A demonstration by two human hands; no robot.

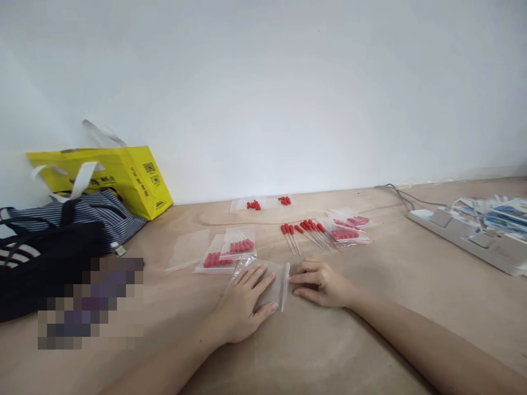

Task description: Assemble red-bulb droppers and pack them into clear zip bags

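My left hand (246, 304) lies flat with spread fingers on a clear zip bag (272, 282) on the table. At the bag's right edge, my right hand (319, 282) has curled fingers with their tips close to the seal; whether they pinch it is too small to tell. Behind the hands lie loose droppers with red bulbs (310, 226) and thin clear stems. Bags of red-bulbed pieces (218, 259) sit behind my left hand, beside a flat clear bag (188, 248). More filled bags (346, 233) are at the right of the loose droppers.
Small red caps (254, 205) rest on a clear bag near the wall. A yellow bag (152, 184), a striped bag (117, 216) and a black bag (53, 263) stand left. At right are a white power strip (469, 241), grey cables (401, 193) and blue-white packets (504, 214).
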